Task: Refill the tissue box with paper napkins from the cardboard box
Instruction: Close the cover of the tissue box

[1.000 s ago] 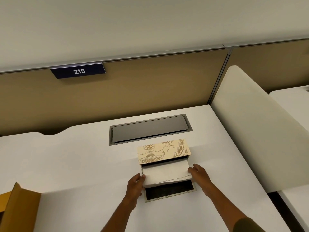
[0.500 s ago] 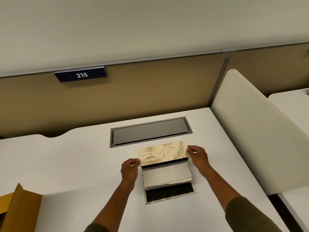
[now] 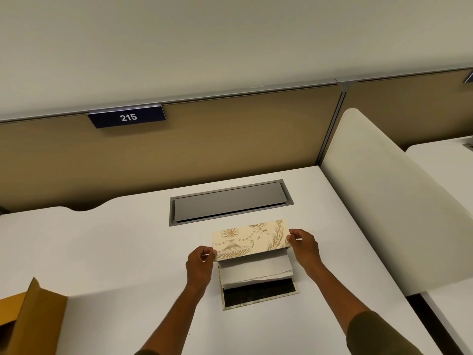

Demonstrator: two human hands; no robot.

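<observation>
The tissue box (image 3: 259, 294) lies open on the white desk, its dark inside showing at the near end. A stack of white paper napkins (image 3: 256, 269) rests in it. Its cream lid (image 3: 249, 238) with gold ornament stands raised at the far side. My left hand (image 3: 201, 265) pinches the lid's left lower corner. My right hand (image 3: 303, 245) pinches the lid's right edge. The brown cardboard box (image 3: 28, 321) sits at the lower left, only partly in view.
A grey cable hatch (image 3: 230, 202) is set into the desk (image 3: 102, 252) behind the tissue box. A cream side divider (image 3: 384, 201) rises along the desk's right edge. A tan back panel with a "215" sign (image 3: 126, 117) closes the far side.
Both hands left the napkin stack and moved up to the lid's two ends. The napkins now lie settled in the box.
</observation>
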